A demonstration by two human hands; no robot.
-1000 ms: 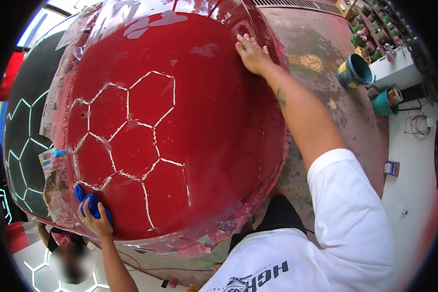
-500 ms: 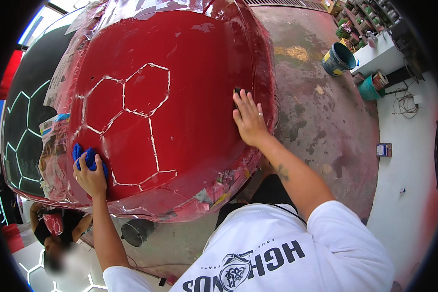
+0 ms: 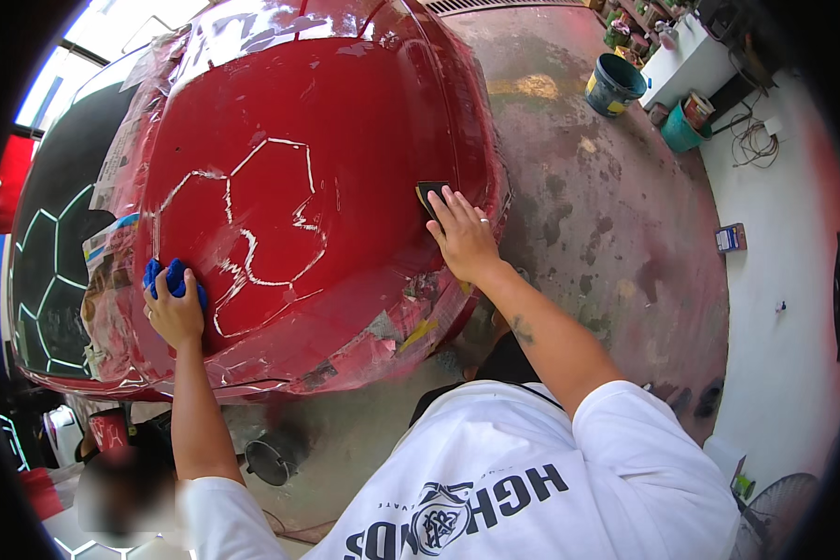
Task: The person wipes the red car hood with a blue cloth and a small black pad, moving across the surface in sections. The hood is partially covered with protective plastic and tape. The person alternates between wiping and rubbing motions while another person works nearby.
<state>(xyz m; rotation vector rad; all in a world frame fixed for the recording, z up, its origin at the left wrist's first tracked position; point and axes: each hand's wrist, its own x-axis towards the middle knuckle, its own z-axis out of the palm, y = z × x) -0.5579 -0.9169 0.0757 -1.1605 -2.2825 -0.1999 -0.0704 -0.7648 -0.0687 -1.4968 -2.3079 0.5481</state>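
The left hand [image 3: 175,315] curls while the right hand [image 3: 463,239] lies flat.

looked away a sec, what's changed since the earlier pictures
The right hand, dark sheet under its fingers, has moved from the red panel's far end back toward the person. Nothing was visibly let go: the left hand still holds the blue cloth against the panel.

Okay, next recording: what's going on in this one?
A person in a white T-shirt is leaning over a shiny red car panel with both hands on it. The left hand holds a bunched blue cloth against the panel. The right hand lies flat, fingers spread, partly over a small dark sheet near the panel's right side. Masking paper lines the panel's left side.
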